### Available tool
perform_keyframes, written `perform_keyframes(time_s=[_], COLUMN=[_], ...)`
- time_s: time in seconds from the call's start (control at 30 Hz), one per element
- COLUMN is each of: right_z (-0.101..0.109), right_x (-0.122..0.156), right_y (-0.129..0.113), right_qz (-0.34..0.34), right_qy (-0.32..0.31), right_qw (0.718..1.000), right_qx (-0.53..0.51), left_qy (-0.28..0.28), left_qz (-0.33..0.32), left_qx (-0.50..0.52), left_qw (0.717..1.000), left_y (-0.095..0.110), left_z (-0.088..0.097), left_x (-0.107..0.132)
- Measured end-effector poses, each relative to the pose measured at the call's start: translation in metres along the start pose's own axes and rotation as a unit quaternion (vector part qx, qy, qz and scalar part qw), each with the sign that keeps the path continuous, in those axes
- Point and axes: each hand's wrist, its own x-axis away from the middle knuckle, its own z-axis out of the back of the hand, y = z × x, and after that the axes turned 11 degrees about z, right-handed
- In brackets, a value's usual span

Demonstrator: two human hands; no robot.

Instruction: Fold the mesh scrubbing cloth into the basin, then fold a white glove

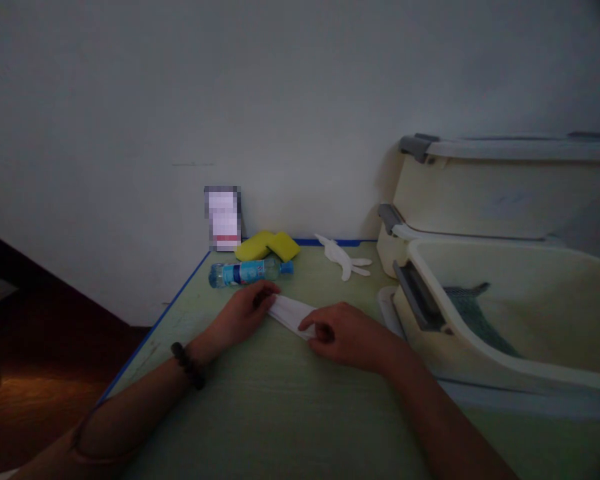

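Between my two hands a thin white glove (291,313) is stretched flat, low over the table; its shape is partly hidden by my fingers. My left hand (253,308), with a dark bead bracelet on the wrist, pinches its left end. At the right end, my right hand (347,335) grips it between thumb and curled fingers. Just beyond my left hand lies a clear plastic bottle (250,272) with a blue label and blue cap, on its side. A second white glove (337,259) rests farther back, its fingers spread out.
Yellow sponge-like pieces (255,247) lie behind the bottle, beside a phone-like screen (224,219) leaning on the wall. Cream storage bins (415,250) with grey handles stand on the right; the front one holds a dark green mesh-like cloth (480,323). The table (260,413) has blue edging.
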Motion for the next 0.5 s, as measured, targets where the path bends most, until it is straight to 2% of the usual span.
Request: perform_keyframes(time_s=[0.1,0.2,0.33,0.4,0.5], right_z=[0.0012,0.0019,0.0011,0.0007,0.0014], right_x=[-0.0002,0.0001,0.0003,0.0002,-0.0002], right_y=[0.0013,0.0014,0.0015,0.002,0.0028], right_qz=[-0.026,-0.044,-0.048,-0.043,-0.037], right_qy=[0.017,0.01,-0.005,0.0,0.012], right_qw=[0.999,0.999,0.999,0.999,0.999], right_qx=[0.016,0.017,0.01,0.014,0.025], left_qy=[0.029,0.05,-0.01,-0.036,-0.045], left_qz=[-0.031,-0.106,-0.198,-0.217,-0.22], left_qx=[-0.044,-0.08,-0.114,-0.134,-0.143], left_qw=[0.998,0.99,0.973,0.966,0.964], left_y=[0.0025,0.0057,0.0073,0.0056,0.0013], left_z=[0.0018,0.0053,0.0091,0.0096,0.0095], left_x=[0.0036,0.0082,0.0101,0.0083,0.0043])
